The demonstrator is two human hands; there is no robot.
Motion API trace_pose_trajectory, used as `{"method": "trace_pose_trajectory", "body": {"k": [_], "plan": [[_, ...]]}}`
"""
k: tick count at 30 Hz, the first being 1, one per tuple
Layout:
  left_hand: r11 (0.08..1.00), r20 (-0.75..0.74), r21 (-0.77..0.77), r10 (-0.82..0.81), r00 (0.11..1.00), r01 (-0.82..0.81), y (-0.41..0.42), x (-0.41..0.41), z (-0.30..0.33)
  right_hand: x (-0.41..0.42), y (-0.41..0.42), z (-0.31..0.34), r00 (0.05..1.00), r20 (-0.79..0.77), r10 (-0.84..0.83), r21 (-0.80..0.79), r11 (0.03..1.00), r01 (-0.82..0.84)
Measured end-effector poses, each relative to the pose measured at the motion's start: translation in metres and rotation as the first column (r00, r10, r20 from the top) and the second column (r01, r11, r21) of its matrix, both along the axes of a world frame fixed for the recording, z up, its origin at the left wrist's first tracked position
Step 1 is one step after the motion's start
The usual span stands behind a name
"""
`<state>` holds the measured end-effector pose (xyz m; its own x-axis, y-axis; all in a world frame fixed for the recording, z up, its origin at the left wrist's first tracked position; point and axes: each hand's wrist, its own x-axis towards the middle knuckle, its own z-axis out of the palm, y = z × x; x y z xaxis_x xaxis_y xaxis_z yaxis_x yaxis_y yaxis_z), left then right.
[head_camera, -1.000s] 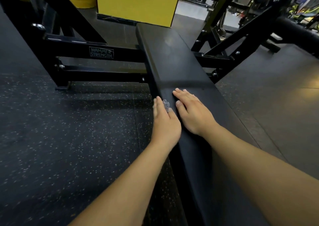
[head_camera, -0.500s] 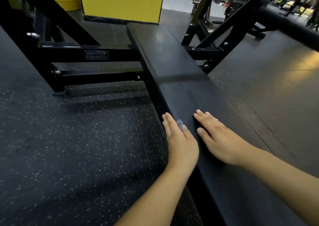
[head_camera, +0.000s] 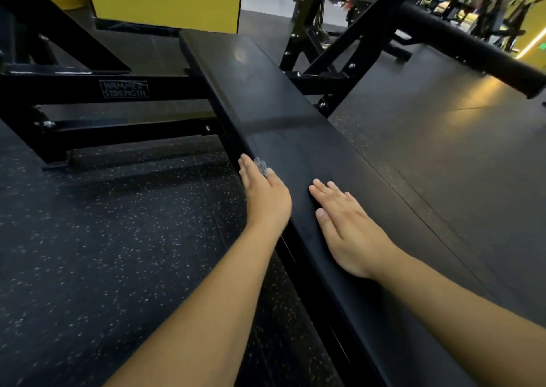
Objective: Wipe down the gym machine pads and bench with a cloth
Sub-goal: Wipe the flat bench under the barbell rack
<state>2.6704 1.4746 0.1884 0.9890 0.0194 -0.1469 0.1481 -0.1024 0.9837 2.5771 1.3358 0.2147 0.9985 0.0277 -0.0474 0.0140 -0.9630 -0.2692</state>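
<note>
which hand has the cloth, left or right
The left hand: a bit of grey cloth shows by its fingers at the bench edge. The right hand lies flat, bare.

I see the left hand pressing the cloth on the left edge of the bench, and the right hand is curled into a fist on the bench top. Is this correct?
Not quite. In the head view the right hand is not a fist: it lies flat, fingers straight, on the bench top. The rest holds: the left hand presses the cloth on the bench's left edge.
</note>
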Motion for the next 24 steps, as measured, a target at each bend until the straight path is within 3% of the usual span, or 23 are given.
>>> {"method": "trace_pose_trajectory", "body": {"k": [6,10,20,24], "plan": [[0.998,0.035,-0.054,-0.04,0.999,0.042,-0.014,-0.102,-0.003,-0.001,0.004,-0.001,0.999,0.044,-0.023,-0.014,1.0,0.024],[0.992,-0.017,-0.124,-0.035,0.999,0.033,-0.02,-0.138,0.001,-0.006,0.005,0.001,0.998,0.05,-0.027,-0.01,1.0,0.028],[0.995,-0.042,-0.077,0.053,0.998,-0.056,-0.005,0.02,0.001,-0.002,0.006,-0.001,0.996,0.08,-0.038,0.005,0.999,0.037],[0.995,-0.053,-0.089,0.047,0.997,-0.051,-0.005,0.017,-0.006,-0.003,0.004,-0.002,0.997,0.071,-0.043,0.012,0.999,0.043]]}}
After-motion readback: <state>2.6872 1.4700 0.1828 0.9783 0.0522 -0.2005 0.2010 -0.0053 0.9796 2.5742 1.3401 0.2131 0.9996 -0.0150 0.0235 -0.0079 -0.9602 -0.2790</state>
